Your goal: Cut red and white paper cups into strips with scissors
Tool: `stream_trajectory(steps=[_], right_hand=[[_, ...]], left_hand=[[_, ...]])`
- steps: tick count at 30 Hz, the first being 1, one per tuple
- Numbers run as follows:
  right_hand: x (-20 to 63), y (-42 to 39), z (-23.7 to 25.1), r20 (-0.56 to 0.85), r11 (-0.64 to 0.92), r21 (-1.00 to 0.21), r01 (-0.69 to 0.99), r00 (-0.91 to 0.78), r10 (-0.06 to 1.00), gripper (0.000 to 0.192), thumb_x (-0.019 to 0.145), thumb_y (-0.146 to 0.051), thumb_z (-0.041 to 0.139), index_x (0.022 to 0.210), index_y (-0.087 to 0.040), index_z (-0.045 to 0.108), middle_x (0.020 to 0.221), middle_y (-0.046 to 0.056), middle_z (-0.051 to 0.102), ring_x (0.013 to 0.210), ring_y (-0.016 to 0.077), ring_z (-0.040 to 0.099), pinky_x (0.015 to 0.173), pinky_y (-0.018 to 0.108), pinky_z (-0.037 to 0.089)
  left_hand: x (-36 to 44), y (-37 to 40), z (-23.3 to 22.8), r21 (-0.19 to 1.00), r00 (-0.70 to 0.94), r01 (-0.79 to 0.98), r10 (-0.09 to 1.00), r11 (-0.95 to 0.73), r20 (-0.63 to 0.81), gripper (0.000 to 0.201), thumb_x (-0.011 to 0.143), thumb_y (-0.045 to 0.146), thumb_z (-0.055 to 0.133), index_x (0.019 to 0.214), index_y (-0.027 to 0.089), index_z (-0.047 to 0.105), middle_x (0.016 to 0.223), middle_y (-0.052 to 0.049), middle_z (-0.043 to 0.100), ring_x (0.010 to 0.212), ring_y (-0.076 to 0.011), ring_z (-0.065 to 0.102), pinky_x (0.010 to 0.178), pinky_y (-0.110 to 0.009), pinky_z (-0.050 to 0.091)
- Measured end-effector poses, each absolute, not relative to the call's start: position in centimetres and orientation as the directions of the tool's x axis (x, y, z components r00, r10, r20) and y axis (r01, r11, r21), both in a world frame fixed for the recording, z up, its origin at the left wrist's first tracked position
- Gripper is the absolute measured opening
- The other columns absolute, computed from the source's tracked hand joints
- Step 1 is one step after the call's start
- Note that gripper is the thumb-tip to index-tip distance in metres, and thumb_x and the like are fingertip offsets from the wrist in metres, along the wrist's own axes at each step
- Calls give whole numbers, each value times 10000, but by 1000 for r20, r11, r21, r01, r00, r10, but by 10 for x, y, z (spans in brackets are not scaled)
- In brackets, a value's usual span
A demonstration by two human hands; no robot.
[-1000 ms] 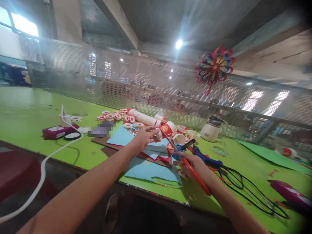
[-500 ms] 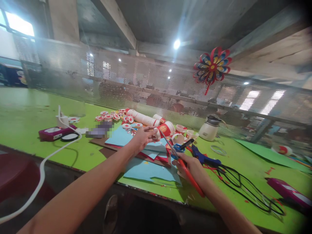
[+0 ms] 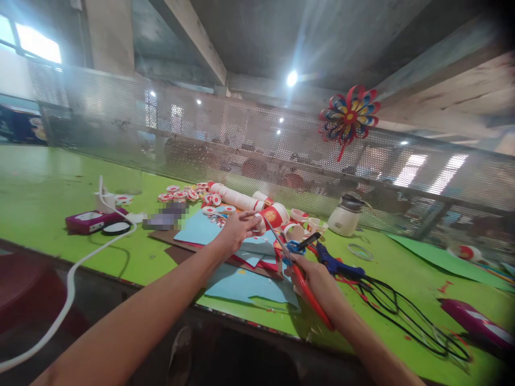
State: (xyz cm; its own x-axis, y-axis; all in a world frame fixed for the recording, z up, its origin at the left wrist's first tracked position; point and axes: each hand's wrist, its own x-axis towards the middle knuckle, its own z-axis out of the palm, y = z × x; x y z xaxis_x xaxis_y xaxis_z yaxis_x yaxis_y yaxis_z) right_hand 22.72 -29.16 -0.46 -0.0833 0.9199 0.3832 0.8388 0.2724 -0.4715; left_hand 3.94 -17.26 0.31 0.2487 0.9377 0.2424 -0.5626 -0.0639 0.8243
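Note:
A red and white paper cup [image 3: 275, 216] with a gold emblem lies tilted in the fingers of my left hand [image 3: 236, 231], which are closed round its left end. My right hand [image 3: 313, 274] grips scissors [image 3: 309, 296] with orange-red handles, and their blades point up and left to the cup's lower edge. Whether the blades touch the paper I cannot tell. Just past the scissors sit a roll of blue tape [image 3: 295, 246] and a blue glue gun [image 3: 338, 264]. Beneath my left hand are light blue paper sheets [image 3: 197, 228].
Stacked paper cups [image 3: 237, 197] lie behind, beside several cut cup bases [image 3: 179, 194]. A white jug [image 3: 345, 217] stands at the back right. Black cable [image 3: 402, 305] loops over the green table [image 3: 137, 257]. Purple devices [image 3: 86, 221] sit at both sides, and a perforated screen [image 3: 241, 145] closes off the back.
The cup has turned slightly in my left hand, so its gold emblem faces me more. My right hand and the scissors have barely shifted. The view has tilted a little.

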Motion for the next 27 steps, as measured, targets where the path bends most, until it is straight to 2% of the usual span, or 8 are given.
stream_trajectory(steps=[4,8,10,16,23,27], right_hand=[[224,-294,-4,347,227,-324,918,-108,932,432,765,-151,457,1151,-164,651,833,142,759,728,317,685,639,365,455],[223,-293,2,332,227,-252,941,-136,933,431,764,-180,477,1165,-170,634,960,136,749,867,320,684,722,364,474],[223,-292,5,326,232,-237,943,-148,934,428,762,-199,488,1165,-175,631,993,116,744,880,300,682,742,345,484],[224,-292,6,306,221,-214,952,-149,940,438,759,-205,492,1173,-154,626,883,115,758,775,299,688,675,345,491],[222,-293,0,325,207,-220,953,-128,937,457,778,-144,427,1196,-176,609,929,131,753,844,311,691,698,353,479],[224,-295,-2,366,249,-226,942,-154,918,429,788,-171,450,1188,-186,604,1030,119,729,939,296,666,763,340,474]], left_hand=[[39,-171,3,828,243,-557,939,-69,242,325,629,140,769,899,63,605,770,-121,689,635,-203,659,644,-396,551],[41,-169,3,823,217,-559,942,-96,257,367,599,145,789,911,76,609,719,-92,686,624,-193,655,644,-386,553],[42,-168,2,821,205,-561,942,-108,264,373,582,152,800,897,85,611,686,-73,679,626,-189,655,655,-383,552],[43,-170,2,816,179,-565,947,-122,266,396,579,162,798,919,87,608,692,-54,669,620,-182,649,642,-368,540],[42,-174,3,821,221,-566,945,-77,242,366,614,158,773,935,108,605,774,-72,679,664,-183,651,666,-361,531],[35,-176,7,833,332,-553,919,7,213,219,698,240,708,857,111,632,794,-103,691,673,-197,653,690,-376,534]])
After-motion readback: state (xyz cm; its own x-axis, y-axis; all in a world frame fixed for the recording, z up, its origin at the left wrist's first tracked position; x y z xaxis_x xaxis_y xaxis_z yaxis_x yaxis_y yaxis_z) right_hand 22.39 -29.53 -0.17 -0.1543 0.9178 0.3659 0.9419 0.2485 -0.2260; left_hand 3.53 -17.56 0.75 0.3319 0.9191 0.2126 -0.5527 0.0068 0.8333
